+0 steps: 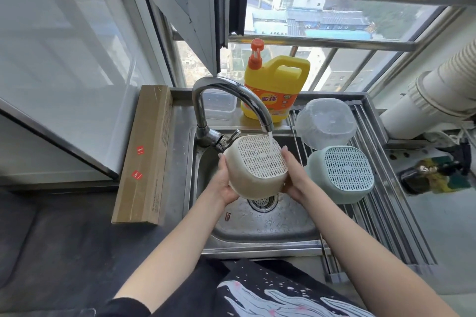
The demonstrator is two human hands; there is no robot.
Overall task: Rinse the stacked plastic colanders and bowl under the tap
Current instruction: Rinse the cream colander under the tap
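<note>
A cream plastic colander is held upside down over the steel sink, its slotted bottom tilted up under the running water from the tap. My left hand grips its left side and my right hand grips its right side. On the steel drying rack to the right, a pale green colander lies upside down. Behind it, a clear plastic bowl also rests upside down.
A yellow detergent bottle with an orange pump stands on the ledge behind the tap. A long cardboard box lies left of the sink. A white ribbed duct and a scouring sponge are at the right. The drain strainer shows below the colander.
</note>
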